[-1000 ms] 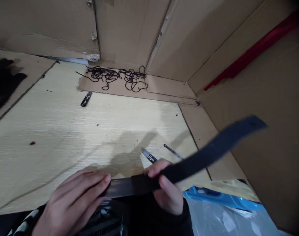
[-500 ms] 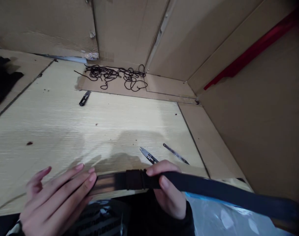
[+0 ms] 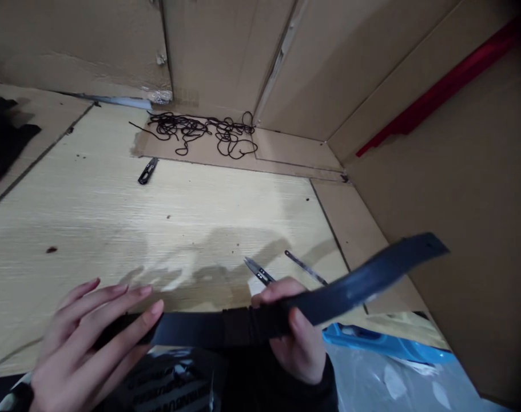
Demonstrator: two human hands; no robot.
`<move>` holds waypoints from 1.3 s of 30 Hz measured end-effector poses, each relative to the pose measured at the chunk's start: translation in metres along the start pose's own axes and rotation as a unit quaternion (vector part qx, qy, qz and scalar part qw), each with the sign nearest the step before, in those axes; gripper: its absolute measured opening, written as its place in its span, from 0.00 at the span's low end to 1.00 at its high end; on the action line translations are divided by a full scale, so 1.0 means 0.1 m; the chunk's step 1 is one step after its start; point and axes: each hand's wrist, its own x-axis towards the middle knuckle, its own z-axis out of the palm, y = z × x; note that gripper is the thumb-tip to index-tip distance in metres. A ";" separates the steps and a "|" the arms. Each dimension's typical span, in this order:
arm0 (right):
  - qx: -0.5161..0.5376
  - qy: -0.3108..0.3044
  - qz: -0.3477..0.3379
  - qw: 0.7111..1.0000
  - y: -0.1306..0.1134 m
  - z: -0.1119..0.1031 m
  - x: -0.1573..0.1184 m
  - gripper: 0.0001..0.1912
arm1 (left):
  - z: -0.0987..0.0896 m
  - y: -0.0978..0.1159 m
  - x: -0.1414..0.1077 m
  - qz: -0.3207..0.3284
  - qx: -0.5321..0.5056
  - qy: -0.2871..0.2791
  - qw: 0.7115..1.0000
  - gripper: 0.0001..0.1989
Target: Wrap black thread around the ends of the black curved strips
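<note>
Blue-black strap (image 3: 191, 329) spans the near edge of the pale wooden tabletop (image 3: 209, 200), a darker band (image 3: 238, 327) wrapped around it. The right hand (image 3: 301, 349) pinches it between thumb and fingers just beside that band; the free end rises rightward. The left hand (image 3: 92, 343) lies over the other end, fingers spread; whether it grips, I cannot tell. Below right sits a clear plastic bag (image 3: 367, 377) with a bright blue edge; pale patches show there, contents or print unclear. Cardboard walls (image 3: 226, 51) enclose the table, holding tangled black cord (image 3: 183, 126), two thread snips (image 3: 259, 270) and a slim metal tool (image 3: 305, 267).
</note>
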 end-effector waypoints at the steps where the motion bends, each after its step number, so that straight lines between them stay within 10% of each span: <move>1: 0.014 -0.031 -0.026 0.999 0.01 -0.01 -0.01 0.14 | -0.02 -0.01 0.02 0.001 -0.010 -0.015 1.000 0.15; 5: -0.018 -0.021 -0.057 0.998 0.00 -0.04 -0.03 0.09 | -0.04 -0.04 0.02 0.004 -0.048 -0.129 0.990 0.11; 13: -0.058 0.088 -0.039 0.994 -0.04 -0.03 0.05 0.07 | -0.05 -0.10 0.07 0.153 0.010 -0.033 0.988 0.17; 17: -0.048 -0.016 -0.045 0.998 -0.03 -0.08 0.03 0.10 | -0.07 -0.10 0.10 0.081 -0.033 -0.053 0.995 0.11; 24: -0.018 0.096 -0.020 0.995 -0.04 0.00 0.05 0.05 | 0.02 -0.09 0.07 0.091 -0.030 -0.035 0.995 0.20; 30: 0.019 -0.030 -0.052 0.998 0.00 -0.09 -0.02 0.14 | -0.01 -0.15 -0.04 0.041 -0.080 -0.076 0.993 0.14; 39: -0.020 0.057 -0.027 0.998 -0.07 0.01 0.06 0.11 | -0.02 -0.12 -0.02 0.059 -0.081 -0.031 0.994 0.28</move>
